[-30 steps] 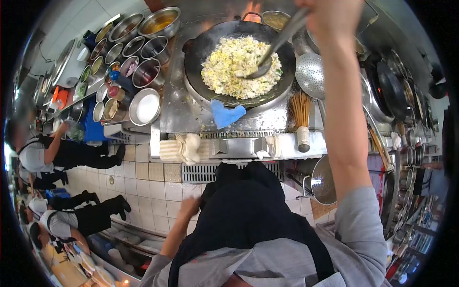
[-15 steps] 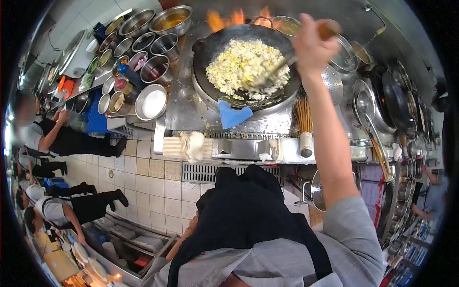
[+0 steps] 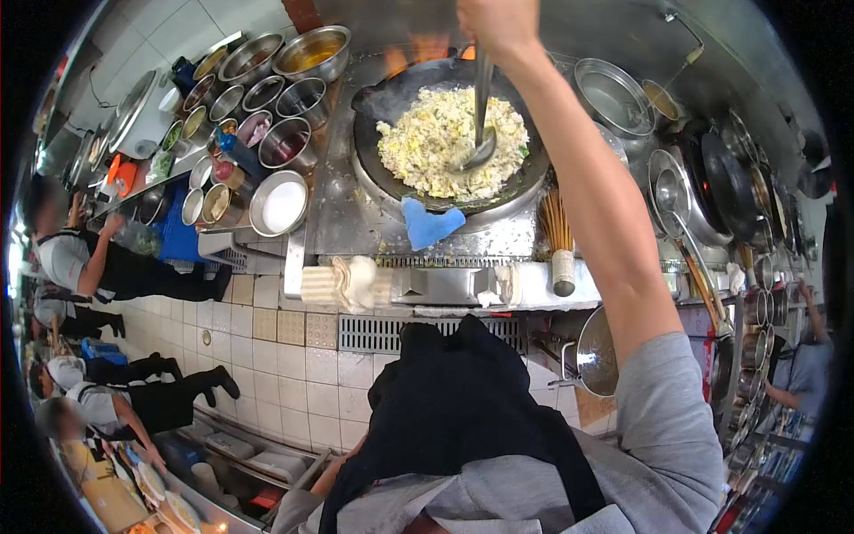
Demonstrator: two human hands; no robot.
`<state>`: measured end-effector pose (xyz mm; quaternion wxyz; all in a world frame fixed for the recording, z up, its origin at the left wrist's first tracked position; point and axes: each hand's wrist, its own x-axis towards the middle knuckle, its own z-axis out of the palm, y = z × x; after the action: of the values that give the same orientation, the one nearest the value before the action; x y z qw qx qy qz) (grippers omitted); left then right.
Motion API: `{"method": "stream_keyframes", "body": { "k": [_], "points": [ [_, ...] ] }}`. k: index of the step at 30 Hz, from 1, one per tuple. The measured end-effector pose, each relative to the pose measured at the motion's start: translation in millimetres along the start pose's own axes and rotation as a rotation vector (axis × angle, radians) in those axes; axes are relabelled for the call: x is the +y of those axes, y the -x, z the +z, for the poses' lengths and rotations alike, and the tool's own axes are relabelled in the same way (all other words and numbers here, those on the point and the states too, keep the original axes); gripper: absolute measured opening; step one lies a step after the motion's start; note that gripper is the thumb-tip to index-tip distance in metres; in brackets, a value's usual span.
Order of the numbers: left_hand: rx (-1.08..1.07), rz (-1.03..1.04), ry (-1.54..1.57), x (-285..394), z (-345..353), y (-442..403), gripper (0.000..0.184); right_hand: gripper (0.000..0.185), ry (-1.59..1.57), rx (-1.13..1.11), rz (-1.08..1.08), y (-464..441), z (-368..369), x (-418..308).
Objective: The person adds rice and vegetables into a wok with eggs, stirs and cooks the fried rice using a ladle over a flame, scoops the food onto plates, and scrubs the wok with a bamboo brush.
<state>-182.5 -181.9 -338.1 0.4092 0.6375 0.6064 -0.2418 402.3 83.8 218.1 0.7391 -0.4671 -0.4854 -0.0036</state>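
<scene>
At the top of the view my right hand is wrapped around the upper end of a ladle. The ladle stands nearly upright, its bowl pressed into fried rice with yellow egg bits and green specks. The rice lies in a large black wok on the stove, with flames behind it. A blue cloth hangs on the wok's near rim. Only part of my left forearm shows beside the black apron; the left hand is hidden.
Left of the stove stand several metal bowls, including one with white powder and one with yellow liquid. A bamboo brush and folded towel lie along the front edge. Pans and a strainer crowd the right. Other people work at left.
My right hand has moved left and farther away, swinging the ladle from a slant to nearly upright. Its bowl still rests in the rice. The left forearm has shifted lower, hiding the hand.
</scene>
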Motion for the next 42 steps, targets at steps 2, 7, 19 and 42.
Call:
{"method": "stream_keyframes", "body": {
  "k": [2,7,19,42],
  "points": [
    [0.005,-0.012,0.014,3.3,5.8,1.9,0.041,0.026,-0.216,0.015,0.276,14.8,-11.4,-37.6],
    [0.043,-0.038,0.043,-1.7,13.4,4.4,0.042,0.025,0.007,-0.143,-0.023,24.2,-3.5,39.1],
    [0.514,0.223,0.113,33.1,-85.5,-1.8,0.041,0.026,0.183,-0.032,-0.001,-15.2,33.7,37.6],
    [0.578,1.060,0.372,338.9,-236.0,87.2,0.036,0.029,-0.116,-0.222,0.397,-55.8,-14.9,-3.0]
  ]
}}
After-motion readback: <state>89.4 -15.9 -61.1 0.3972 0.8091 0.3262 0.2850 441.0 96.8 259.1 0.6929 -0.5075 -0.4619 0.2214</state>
